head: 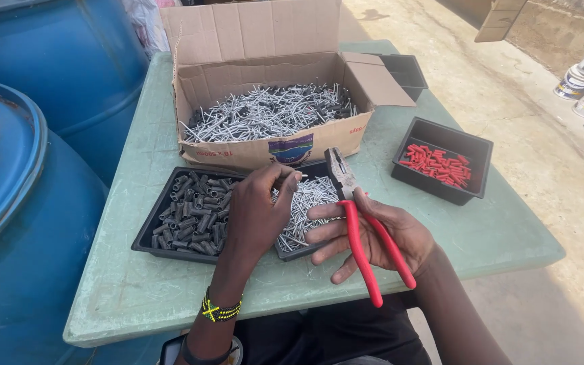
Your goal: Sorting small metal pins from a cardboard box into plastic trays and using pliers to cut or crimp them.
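Presently your right hand [373, 236] grips red-handled pliers [356, 216] over the black tray [147, 243]; your left hand [258, 213] pinches a nail [292, 178] above the tray's loose nails [305, 203].

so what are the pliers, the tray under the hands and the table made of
Pliers: dull grey metal head, apparently steel; glossy red handles, likely plastic or rubber coating. Tray: thin matte black plastic, judging by its moulded rim. Table: pale green, scuffed, probably moulded plastic.
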